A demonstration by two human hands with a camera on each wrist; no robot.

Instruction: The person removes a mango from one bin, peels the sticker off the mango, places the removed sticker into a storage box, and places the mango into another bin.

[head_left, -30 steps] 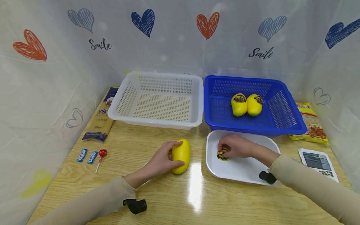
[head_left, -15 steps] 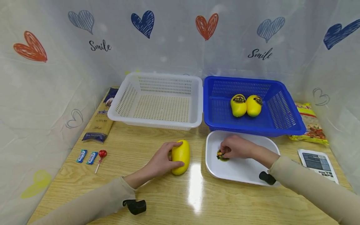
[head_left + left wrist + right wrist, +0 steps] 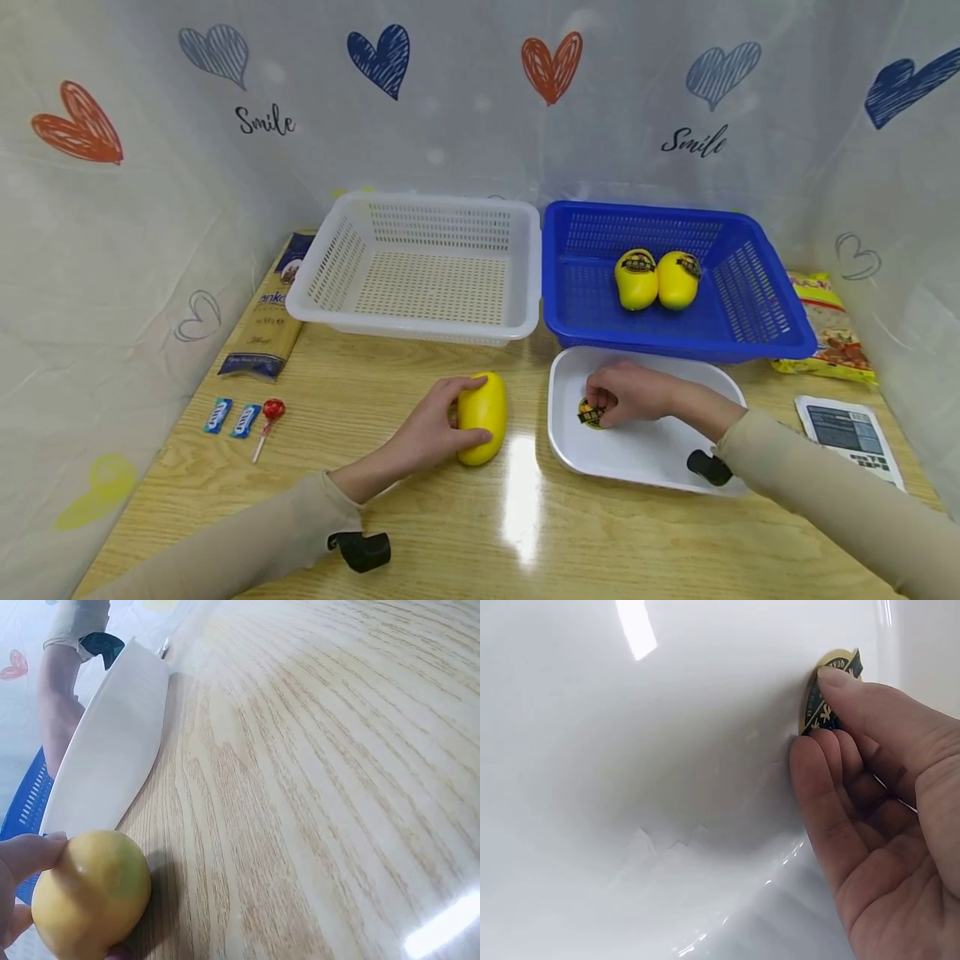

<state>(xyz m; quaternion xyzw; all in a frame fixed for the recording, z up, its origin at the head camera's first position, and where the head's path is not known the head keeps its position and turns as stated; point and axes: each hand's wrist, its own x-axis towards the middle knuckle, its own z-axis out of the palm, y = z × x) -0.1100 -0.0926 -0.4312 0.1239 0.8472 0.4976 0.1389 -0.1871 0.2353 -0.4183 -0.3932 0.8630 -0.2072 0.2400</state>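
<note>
On the wooden table, my left hand point(image 3: 429, 427) grips a yellow mango point(image 3: 483, 421) from its left side, thumb at the near end and fingers at the far end. The left wrist view shows this mango point(image 3: 94, 892) end-on, close to the wood. My right hand point(image 3: 632, 395) is inside a white tray point(image 3: 645, 454). Its thumb and fingers pinch a small black and gold oval sticker point(image 3: 590, 416) near the tray's left side. In the right wrist view the thumb lies on the face of the sticker point(image 3: 825, 697), covering part of it.
Behind stand a white basket point(image 3: 420, 327) and a blue basket point(image 3: 675, 340) with two stickered mangoes point(image 3: 637, 287). At left lie a pasta bag point(image 3: 262, 329), two wrapped candies point(image 3: 245, 420) and a lollipop point(image 3: 273, 409). A snack bag point(image 3: 836, 342) and a flat labelled pack point(image 3: 847, 429) lie at right.
My right fingers have shifted slightly at the sticker, and its tilt in the tray has changed a little. The left hand and its mango have stayed in place.
</note>
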